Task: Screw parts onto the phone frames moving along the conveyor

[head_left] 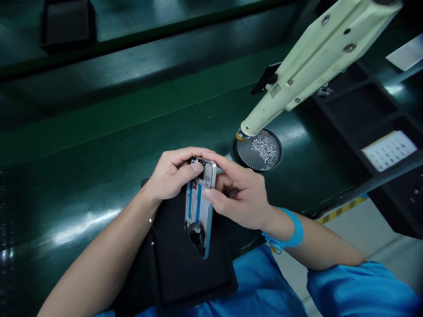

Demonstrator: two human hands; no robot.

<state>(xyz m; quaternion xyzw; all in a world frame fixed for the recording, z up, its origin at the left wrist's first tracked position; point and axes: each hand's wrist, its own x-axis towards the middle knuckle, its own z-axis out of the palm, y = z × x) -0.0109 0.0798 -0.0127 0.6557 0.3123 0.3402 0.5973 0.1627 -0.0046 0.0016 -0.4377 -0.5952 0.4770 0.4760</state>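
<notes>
1. Your left hand grips the top of the phone casing, thumb against its inner face.
2. Your right hand grips its right side.
3. The casing sits tilted between both hands, over the black tray.
4. Beyond them, a perforated dish lies near the pale tool's tip.

Green tabletop: dim overall, streaked with hard white glare at left, washed by a softer sheen near the perforated dish, itself speckled with bright glints
Left hand and right hand: lit from above, brighter than the surroundings, fairly sharp
Phone frame: pale along the rim, darkest around the lower end
Black tray: sunk in shadow, nearly without detail
Printed card: pale, too soft to read
Far left edge: dark, smeared
</notes>
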